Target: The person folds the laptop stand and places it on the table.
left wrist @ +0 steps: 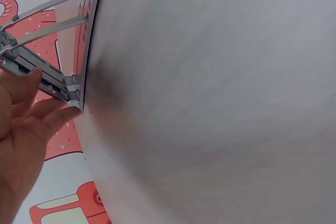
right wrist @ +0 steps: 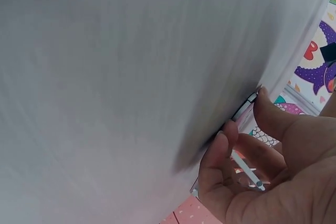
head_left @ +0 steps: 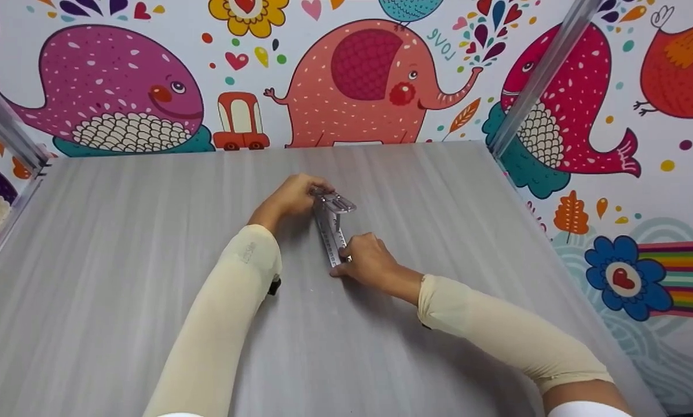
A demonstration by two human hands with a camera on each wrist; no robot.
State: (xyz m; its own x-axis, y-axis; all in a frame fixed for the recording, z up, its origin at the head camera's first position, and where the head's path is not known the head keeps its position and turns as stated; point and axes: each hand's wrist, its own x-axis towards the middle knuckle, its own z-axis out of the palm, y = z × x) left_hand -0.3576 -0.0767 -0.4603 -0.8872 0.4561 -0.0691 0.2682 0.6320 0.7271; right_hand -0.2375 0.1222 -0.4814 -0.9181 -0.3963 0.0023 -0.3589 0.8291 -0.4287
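A folding metal stand (head_left: pixel 325 229) lies on the table, with a long perforated base and a raised plate (head_left: pixel 339 202) at its far part. My left hand (head_left: pixel 295 196) holds the far end. In the left wrist view, that hand's thumb and fingers are about a grey hinged arm (left wrist: pixel 44 69), close to its joint with the base. Two thin struts (left wrist: pixel 50 34) link the arm to the base. At the near end, my right hand (head_left: pixel 372 260) pinches the base (right wrist: pixel 244 107) between thumb and fingers. A thin strut (right wrist: pixel 247 170) shows behind those fingers, which hide part of the stand.
The grey wood-grain table (head_left: pixel 149 243) runs back to a wall (head_left: pixel 300 75) printed with cartoon animals. Metal posts (head_left: pixel 540 75) stand at the table's back corners. Pale sleeves (head_left: pixel 222 324) cover both forearms.
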